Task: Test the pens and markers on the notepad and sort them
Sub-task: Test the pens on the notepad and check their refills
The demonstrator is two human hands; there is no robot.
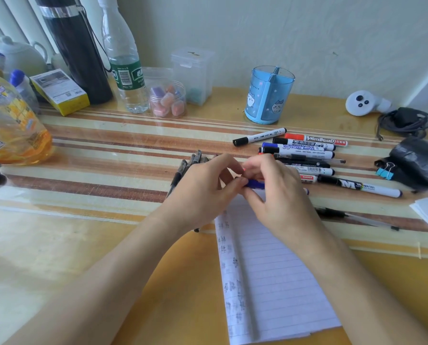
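Observation:
Both hands meet over the top of the lined notepad (270, 275). My left hand (205, 192) pinches the blue cap end of a blue marker (255, 184), and my right hand (277, 195) grips its body; most of the marker is hidden by fingers. A row of whiteboard markers (307, 151) in black, blue and red lies to the right behind my hands. Several dark pens (190, 165) lie in a bunch behind my left hand. One black pen (357, 217) lies alone right of the notepad.
A blue divided pen holder (269, 95) stands at the back. Bottles, a black flask (76, 51), clear jars and a yellow box crowd the back left. A white controller (364, 103), a cable, a black pouch (419, 160) and a blue binder clip (384, 171) lie at the right.

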